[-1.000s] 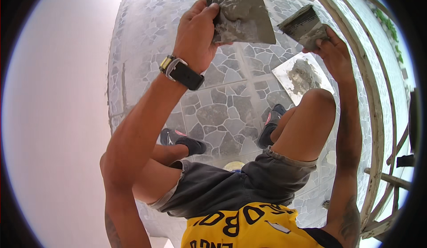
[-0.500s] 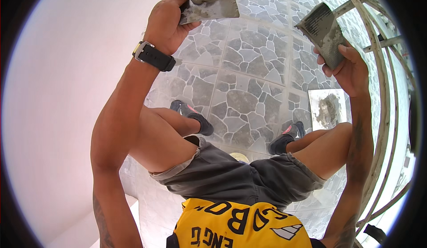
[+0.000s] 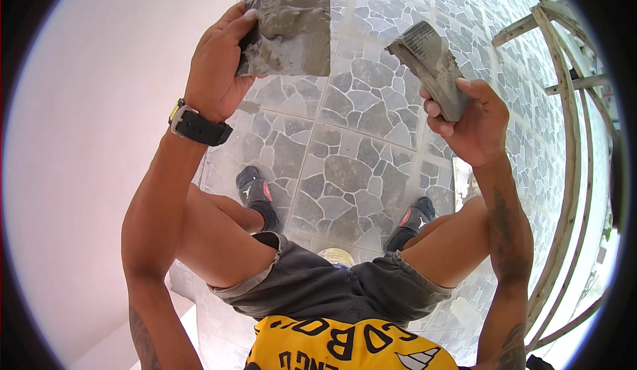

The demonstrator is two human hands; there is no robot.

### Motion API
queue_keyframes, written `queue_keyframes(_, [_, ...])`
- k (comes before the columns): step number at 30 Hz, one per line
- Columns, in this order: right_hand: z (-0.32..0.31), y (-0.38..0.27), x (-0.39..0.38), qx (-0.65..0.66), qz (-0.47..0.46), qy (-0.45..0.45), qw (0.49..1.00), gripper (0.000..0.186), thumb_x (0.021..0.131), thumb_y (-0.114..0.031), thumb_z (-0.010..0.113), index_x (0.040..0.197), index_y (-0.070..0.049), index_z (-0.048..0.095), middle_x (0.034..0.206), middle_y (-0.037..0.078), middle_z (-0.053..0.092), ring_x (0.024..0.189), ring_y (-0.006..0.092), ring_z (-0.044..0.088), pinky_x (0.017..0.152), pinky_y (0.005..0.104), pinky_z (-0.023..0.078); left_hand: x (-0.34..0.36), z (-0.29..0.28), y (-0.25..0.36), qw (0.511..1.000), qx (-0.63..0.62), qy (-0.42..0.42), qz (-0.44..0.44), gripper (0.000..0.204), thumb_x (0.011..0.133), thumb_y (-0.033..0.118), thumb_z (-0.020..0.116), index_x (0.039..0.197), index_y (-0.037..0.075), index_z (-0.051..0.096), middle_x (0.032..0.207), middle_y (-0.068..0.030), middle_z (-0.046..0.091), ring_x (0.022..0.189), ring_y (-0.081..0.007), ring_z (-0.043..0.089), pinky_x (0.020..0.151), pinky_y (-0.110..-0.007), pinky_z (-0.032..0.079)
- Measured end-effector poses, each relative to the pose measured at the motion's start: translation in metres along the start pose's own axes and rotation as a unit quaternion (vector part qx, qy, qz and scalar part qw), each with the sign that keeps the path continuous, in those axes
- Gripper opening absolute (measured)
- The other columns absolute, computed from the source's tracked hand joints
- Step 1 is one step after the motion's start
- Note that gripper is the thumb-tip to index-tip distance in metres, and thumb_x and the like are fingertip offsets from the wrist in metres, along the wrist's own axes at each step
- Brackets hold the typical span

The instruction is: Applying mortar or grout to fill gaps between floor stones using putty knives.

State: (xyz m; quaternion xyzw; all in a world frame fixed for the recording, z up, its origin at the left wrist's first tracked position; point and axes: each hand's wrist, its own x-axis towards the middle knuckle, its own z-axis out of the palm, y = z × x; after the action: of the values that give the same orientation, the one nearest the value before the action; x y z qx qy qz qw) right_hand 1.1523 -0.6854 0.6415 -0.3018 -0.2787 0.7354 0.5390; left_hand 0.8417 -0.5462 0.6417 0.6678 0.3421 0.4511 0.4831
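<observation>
My left hand (image 3: 215, 71) is closed on the edge of a flat rectangular plate (image 3: 312, 55), held up at the top of the view. Wet grey mortar (image 3: 288, 13) lies smeared in ridges over most of its face. To the right, my right hand (image 3: 481, 121) grips the lower end of a dark, flat spreader blade (image 3: 431, 65), thumb on its face and fingers curled underneath. Grey paste coats the blade, thicker along its edges, with ribbed marks near the far end. A gap separates the blade from the plate.
A pale wall (image 3: 79, 157) rises along the left side. Stone-patterned tiles (image 3: 352, 171) cover the floor. Wooden framing (image 3: 564, 104) stands at the right. A white sheet (image 3: 461, 177) lies partly hidden by my right leg, and a light container (image 3: 337, 258) sits between my legs.
The plate now appears lower and farther left, showing more of its mortar. The blade has moved left, closer to the plate. The whole view has shifted; both grips stay the same.
</observation>
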Motion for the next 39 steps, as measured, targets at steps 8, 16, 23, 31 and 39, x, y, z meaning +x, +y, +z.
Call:
queue_keyframes(8, [-0.051,-0.038,0.073,0.144,-0.017,-0.052,0.988,0.044,0.091,-0.024,0.051,0.124,0.006,0.053,0.105,0.017,0.064,0.083,0.026,0.06,0.061,0.0339,0.043,0.069,0.078,-0.016,0.924,-0.3,0.022,-0.237,0.032,0.103,0.014,0.039,0.131,0.0,0.047,0.105,-0.0068,0.065,0.083,-0.0102,0.066,0.064,-0.026,0.056])
queue_keyframes(16, [-0.033,-0.006,0.125,0.107,0.037,-0.112,0.987,0.043,0.088,-0.024,0.053,0.121,0.004,0.052,0.106,0.015,0.062,0.082,0.0253,0.06,0.06,0.0331,0.042,0.06,0.051,-0.02,0.915,-0.332,-0.014,-0.229,0.035,0.104,0.014,0.038,0.135,0.0,0.043,0.117,-0.0085,0.062,0.096,-0.0113,0.065,0.077,-0.027,0.056])
queue_keyframes(23, [0.049,0.036,0.096,0.007,0.035,-0.1,0.994,0.043,0.086,-0.023,0.054,0.12,0.004,0.051,0.103,0.014,0.061,0.08,0.0251,0.06,0.059,0.0324,0.042,-0.025,-0.036,0.046,0.933,-0.305,0.023,-0.192,0.039,0.104,0.012,0.036,0.139,-0.002,0.038,0.126,-0.0128,0.058,0.11,-0.0175,0.062,0.093,-0.032,0.055])
queue_keyframes(31, [0.193,0.112,0.051,-0.014,0.03,-0.09,0.995,0.041,0.096,-0.031,0.046,0.122,-0.001,0.052,0.1,0.016,0.061,0.078,0.0232,0.058,0.056,0.0302,0.042,-0.173,-0.184,0.115,0.939,-0.29,0.085,-0.164,0.038,0.103,0.011,0.034,0.138,-0.003,0.042,0.124,-0.0127,0.058,0.105,-0.0169,0.063,0.087,-0.031,0.054])
queue_keyframes(39, [0.334,0.175,0.034,-0.042,-0.005,-0.108,0.993,0.05,0.105,-0.041,0.03,0.131,-0.002,0.049,0.111,0.023,0.06,0.085,0.0267,0.06,0.059,0.0318,0.048,-0.302,-0.354,0.132,0.942,-0.257,0.176,-0.125,0.032,0.103,0.014,0.037,0.127,-0.002,0.05,0.107,-0.0088,0.065,0.084,-0.015,0.064,0.064,-0.03,0.053])
